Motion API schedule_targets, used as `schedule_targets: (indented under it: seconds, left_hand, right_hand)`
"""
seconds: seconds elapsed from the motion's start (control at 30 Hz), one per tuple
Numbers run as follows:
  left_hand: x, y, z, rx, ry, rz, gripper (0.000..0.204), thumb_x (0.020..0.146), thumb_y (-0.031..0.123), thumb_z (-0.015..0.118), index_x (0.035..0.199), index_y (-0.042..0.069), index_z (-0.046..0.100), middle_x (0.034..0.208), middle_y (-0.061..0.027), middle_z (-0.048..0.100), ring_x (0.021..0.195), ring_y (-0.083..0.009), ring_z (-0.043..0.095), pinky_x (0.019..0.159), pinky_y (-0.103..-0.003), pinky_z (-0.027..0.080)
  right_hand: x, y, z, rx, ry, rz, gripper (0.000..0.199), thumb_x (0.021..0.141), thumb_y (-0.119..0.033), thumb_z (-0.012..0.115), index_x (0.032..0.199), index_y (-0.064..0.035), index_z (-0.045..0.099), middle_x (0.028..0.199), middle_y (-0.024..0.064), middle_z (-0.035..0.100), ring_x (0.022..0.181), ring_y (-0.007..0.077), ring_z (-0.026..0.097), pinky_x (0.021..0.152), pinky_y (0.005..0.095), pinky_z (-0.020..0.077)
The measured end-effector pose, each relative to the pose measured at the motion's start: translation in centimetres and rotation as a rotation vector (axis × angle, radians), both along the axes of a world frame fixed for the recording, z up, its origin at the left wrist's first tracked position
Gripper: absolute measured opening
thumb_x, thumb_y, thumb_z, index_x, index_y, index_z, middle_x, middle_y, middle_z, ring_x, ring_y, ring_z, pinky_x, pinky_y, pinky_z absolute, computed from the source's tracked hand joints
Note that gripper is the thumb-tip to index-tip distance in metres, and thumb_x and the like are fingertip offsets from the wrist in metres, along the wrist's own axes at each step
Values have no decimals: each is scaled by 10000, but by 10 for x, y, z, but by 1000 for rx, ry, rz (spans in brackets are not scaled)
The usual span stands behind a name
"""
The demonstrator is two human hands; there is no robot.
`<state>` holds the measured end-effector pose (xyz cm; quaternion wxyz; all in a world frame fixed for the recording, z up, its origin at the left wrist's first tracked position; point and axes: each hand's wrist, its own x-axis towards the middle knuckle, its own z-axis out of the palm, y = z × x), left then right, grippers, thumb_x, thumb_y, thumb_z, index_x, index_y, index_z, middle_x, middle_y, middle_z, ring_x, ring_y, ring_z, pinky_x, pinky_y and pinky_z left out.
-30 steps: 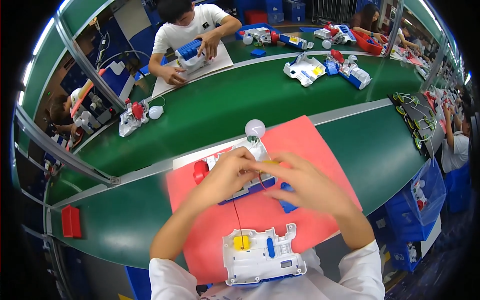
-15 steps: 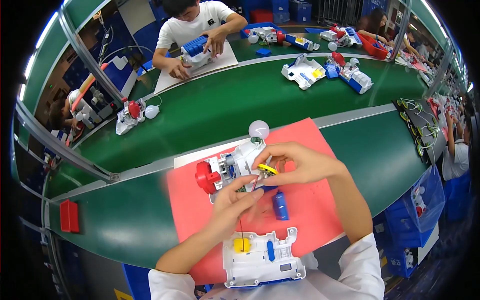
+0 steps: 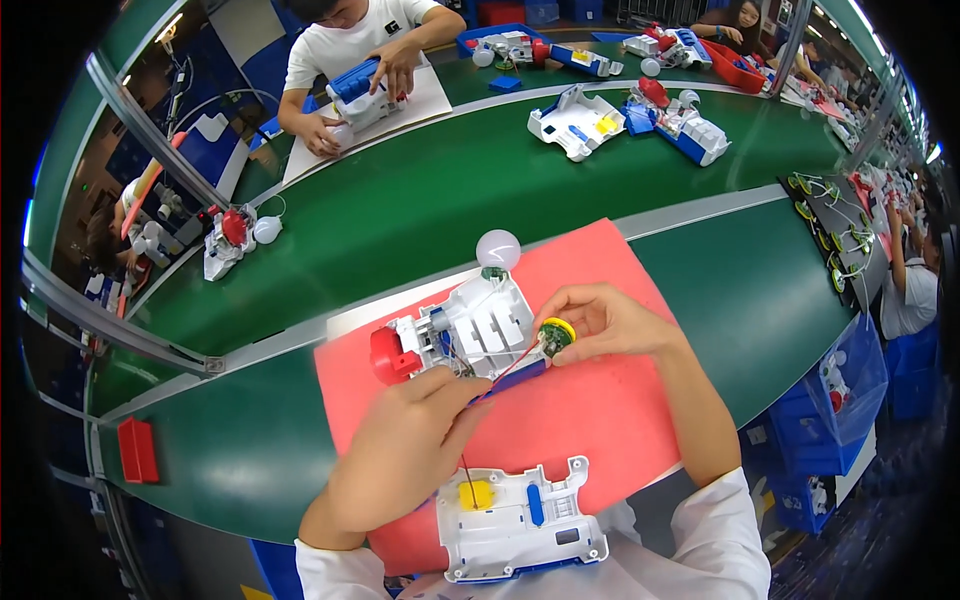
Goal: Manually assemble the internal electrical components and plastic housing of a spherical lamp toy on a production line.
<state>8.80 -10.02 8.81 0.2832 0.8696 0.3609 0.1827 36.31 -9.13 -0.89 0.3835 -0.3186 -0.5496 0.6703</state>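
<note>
One red bin (image 3: 140, 452) left of both hands (image 3: 410, 430) (image 3: 615, 328).

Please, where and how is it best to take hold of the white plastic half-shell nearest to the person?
Probably best by the right rim of the white plastic half-shell, coming from the right. It lies hollow side up, so its edge offers a wall to pinch, and the thin dark wire runs from the yellow square block near the left end, away from that grip.
</note>
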Motion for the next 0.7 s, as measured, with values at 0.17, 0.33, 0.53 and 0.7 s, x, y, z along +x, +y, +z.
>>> schedule_targets:
  seconds: [0.17, 0.33, 0.53, 0.7]
  left_hand:
    - [5, 6, -38, 18, 196, 38, 201, 847, 56, 709, 1040, -1, 695, 822, -161, 677, 684, -333, 659, 607, -408, 518]
    - [-4, -2, -63, 148, 252, 45, 227, 867, 82, 689, 1075, -1, 654, 885, -138, 631, 729, -340, 665, 607, -405, 528]
    - [19, -15, -76, 315, 123, 83, 200, 844, 46, 686, 1041, 9, 683, 867, -108, 596, 681, -302, 641, 549, -394, 508]
    - [22, -7, -45, 399, 137, 38, 313, 747, 1, 666, 1060, -6, 665, 942, -120, 555, 864, -272, 617, 651, -368, 518]
  right_hand:
    - [16, 2, 11, -104, -211, 83, 411, 860, -22, 738, 1251, -17, 611, 1073, 70, 685, 812, 91, 671, 637, 205, 522]
    - [10, -12, 14, -3, -115, 133, 382, 895, -82, 719, 1260, -18, 625, 1011, 56, 697, 749, 73, 649, 590, 205, 488]
    - [25, 2, 0, 1, -365, -228, 329, 896, -254, 742, 1147, -51, 675, 766, 12, 662, 662, 45, 585, 480, 214, 402]
    - [46, 2, -12, 168, -306, -122, 308, 840, -160, 791, 1106, -45, 687, 761, -2, 641, 589, 26, 519, 486, 192, 396]
